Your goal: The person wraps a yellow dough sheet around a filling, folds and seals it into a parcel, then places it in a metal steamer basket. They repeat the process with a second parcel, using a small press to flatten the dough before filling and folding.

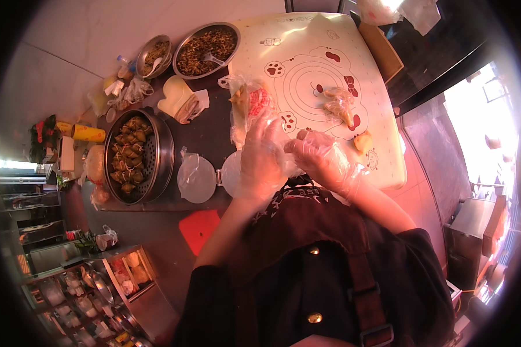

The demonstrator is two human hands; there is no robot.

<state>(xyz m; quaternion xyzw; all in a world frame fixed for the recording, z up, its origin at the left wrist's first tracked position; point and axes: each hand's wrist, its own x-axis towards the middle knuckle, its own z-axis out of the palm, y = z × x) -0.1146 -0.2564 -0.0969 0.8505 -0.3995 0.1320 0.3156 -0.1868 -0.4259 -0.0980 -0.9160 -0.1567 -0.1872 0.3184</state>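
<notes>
Both my hands wear thin clear plastic gloves. My left hand point(265, 162), blurred, is above the right plate point(231, 171) of a hinged round press, hiding part of it. My right hand point(321, 154) is beside it over the mat's near edge, fingers curled; whether it grips anything is unclear. The press's left plate point(197, 180) lies flat with a piece of clear film point(190, 162) on it. Just beyond my left hand sits a clear plastic bag point(252, 102) with pale and red-patterned contents. A plastic-wrapped dough piece point(341, 106) and a bare dough lump point(363, 142) rest farther right.
A printed white kneading mat point(304, 52) covers the table's right side. Leaf-wrapped dumplings point(130, 156) fill part of a steamer basket point(163, 160) at left. A large bowl of chopped filling point(208, 47), a smaller bowl point(156, 56), both with spoons, and a cream mitt-shaped item point(173, 95) stand behind.
</notes>
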